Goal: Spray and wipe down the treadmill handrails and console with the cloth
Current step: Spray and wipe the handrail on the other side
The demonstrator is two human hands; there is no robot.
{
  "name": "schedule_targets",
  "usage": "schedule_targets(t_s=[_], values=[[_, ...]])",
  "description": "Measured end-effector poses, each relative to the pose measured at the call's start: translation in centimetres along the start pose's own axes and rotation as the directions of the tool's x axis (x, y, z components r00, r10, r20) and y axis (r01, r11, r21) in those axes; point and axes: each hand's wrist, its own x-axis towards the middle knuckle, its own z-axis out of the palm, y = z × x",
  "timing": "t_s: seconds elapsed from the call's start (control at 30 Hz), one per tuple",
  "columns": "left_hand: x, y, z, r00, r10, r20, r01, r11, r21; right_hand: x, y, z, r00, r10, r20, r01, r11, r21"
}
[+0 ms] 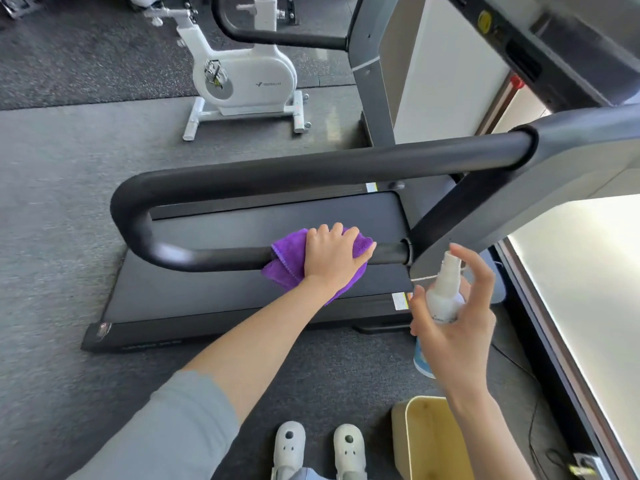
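While left hand (332, 261) grips purple cloth (287, 258) on handrail (221, 258), right hand (457, 327) grips spray bottle (445, 296), label unreadable.

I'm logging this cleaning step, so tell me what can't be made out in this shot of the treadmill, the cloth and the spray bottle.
All in the head view:
- Console: cut off by the top and right edges, so its screen is unseen.
- Spray bottle label: blurred and covered by the right hand.
- Handrail under the purple cloth: hidden by the cloth and the left hand.
- Far handrail: cut off at the top.
- Yellow bin: cut off by the bottom edge.
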Motion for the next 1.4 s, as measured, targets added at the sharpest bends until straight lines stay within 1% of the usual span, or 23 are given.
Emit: schedule_targets(t_s=[0.13,0.23,0.27,0.33,0.37,0.4,0.43,0.53,0.57,0.7,0.8,0.93,1.2,1.3,1.4], values=[[1.4,4.7,0.4,0.995,0.098,-0.005,-0.097,0.994,0.048,-0.1,1.3,-2.0,0.999,0.035,-0.03,-0.036,0.999,-0.02],[1.8,6.9,0.7,0.992,0.127,-0.025,-0.125,0.99,0.069,-0.1,1.6,-2.8,0.999,0.031,-0.032,-0.032,0.999,-0.03],[1.6,6.7,0.9,0.984,0.166,-0.06,-0.159,0.981,0.112,0.0,1.6,-2.9,0.999,0.031,-0.028,-0.032,0.999,-0.032],[0.7,4.9,1.1,0.94,0.317,-0.125,-0.271,0.918,0.29,0.2,1.6,-2.8,1.0,0.02,-0.022,-0.02,0.999,-0.027],[0.1,3.6,1.2,0.915,0.38,-0.133,-0.313,0.88,0.358,0.3,1.4,-2.7,1.0,0.004,-0.017,-0.005,1.0,-0.028],[-0.5,2.0,1.2,0.905,0.407,-0.127,-0.334,0.862,0.383,0.3,1.3,-2.4,1.0,-0.011,-0.01,0.011,0.999,-0.03],[-1.0,0.3,1.2,0.907,0.401,-0.129,-0.331,0.868,0.37,0.4,1.1,-2.0,1.0,-0.024,-0.002,0.024,0.999,-0.028],[-2.6,-5.1,0.1,0.937,0.298,-0.182,-0.25,0.937,0.246,0.5,0.8,-0.9,0.999,-0.046,0.006,0.046,0.999,-0.013],[-3.3,-7.1,-0.1,0.938,0.284,-0.2,-0.239,0.945,0.223,0.4,0.7,-0.5,0.998,-0.06,0.004,0.061,0.998,-0.008],[-6.0,-14.6,0.0,0.939,0.253,-0.233,-0.205,0.956,0.21,0.3,0.1,0.7,0.997,-0.082,-0.012,0.082,0.997,0.01],[-7.0,-17.2,-0.4,0.956,0.197,-0.218,-0.151,0.966,0.21,0.4,0.1,1.0,0.998,-0.07,-0.006,0.07,0.997,0.013],[-6.7,-16.6,-0.7,0.97,0.134,-0.203,-0.1,0.981,0.167,0.9,-0.3,2.3,0.997,-0.055,0.052,0.056,0.998,-0.003],[-5.7,-14.6,-0.7,0.978,0.085,-0.188,-0.066,0.993,0.102,2.6,-1.2,5.0,0.99,-0.072,0.117,0.067,0.997,0.048],[-3.7,-11.8,-1.1,0.989,0.096,-0.116,-0.089,0.994,0.056,2.6,-1.0,4.8,0.993,-0.064,0.096,0.06,0.997,0.044],[-1.3,-7.0,-1.0,0.986,0.16,-0.045,-0.158,0.986,0.044,2.6,0.2,3.1,0.999,-0.04,0.024,0.04,0.999,0.013]])
